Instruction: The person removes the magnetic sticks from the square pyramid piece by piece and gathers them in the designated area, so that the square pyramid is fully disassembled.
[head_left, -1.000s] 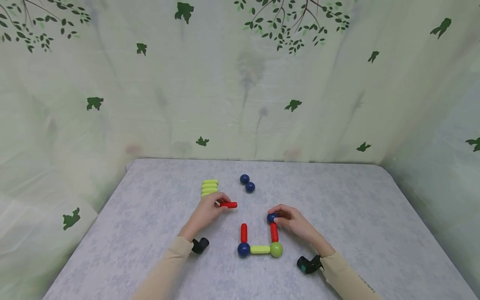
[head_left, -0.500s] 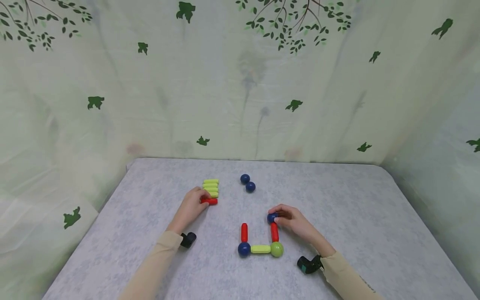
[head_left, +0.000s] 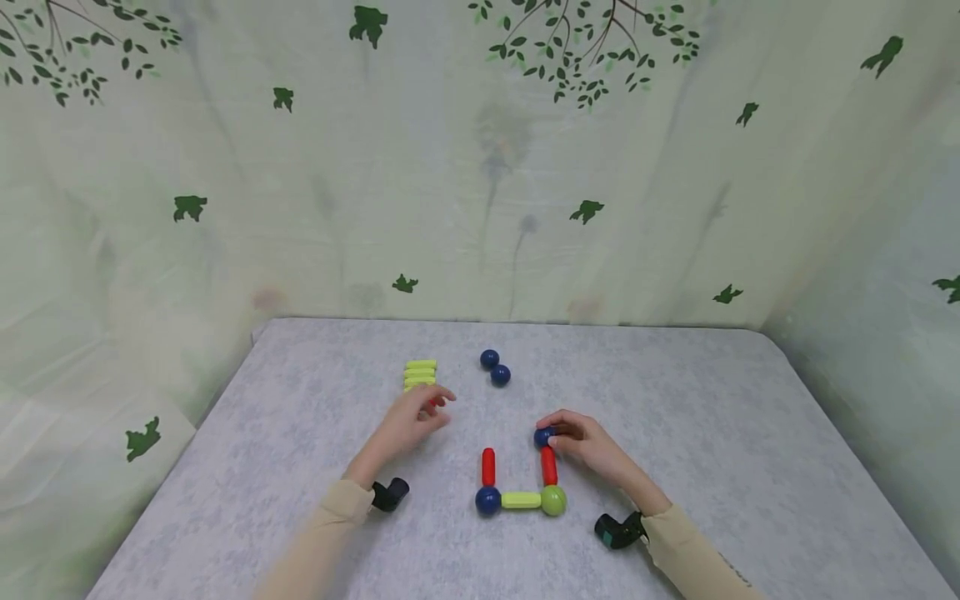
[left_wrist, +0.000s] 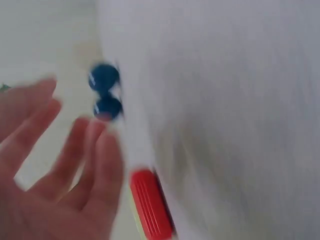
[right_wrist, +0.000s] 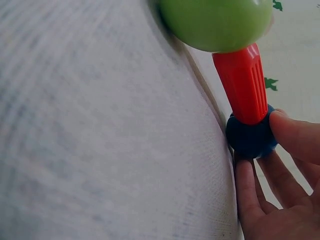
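On the grey table [head_left: 675, 400] a U-shaped frame lies flat: a blue ball [head_left: 487, 500] and a green ball [head_left: 552, 499] joined by a yellow-green rod [head_left: 521, 499], with a red rod rising from each ball, one on the left [head_left: 488, 466] and one on the right [head_left: 548, 464]. The right hand [head_left: 588, 442] pinches a second blue ball [head_left: 543, 436] between thumb and fingertips and holds it against the far end of the right red rod; the right wrist view shows the ball [right_wrist: 250, 137] touching the rod's tip [right_wrist: 242, 82], so the grip seems meant to seat it there and keep the frame from sliding. The left hand [head_left: 411, 421] hovers just above the table with fingers spread and relaxed, holding nothing. A loose red rod [left_wrist: 149, 202] lies just beside its fingers [left_wrist: 95, 165], next to the stack of yellow-green rods [head_left: 420, 375]; in the head view that rod is mostly hidden under the hand. Two spare blue balls [head_left: 495, 367] sit touching each other beyond the frame, near both hands. The spare parts are grouped by kind at the far side, leaving the near area for the frame.
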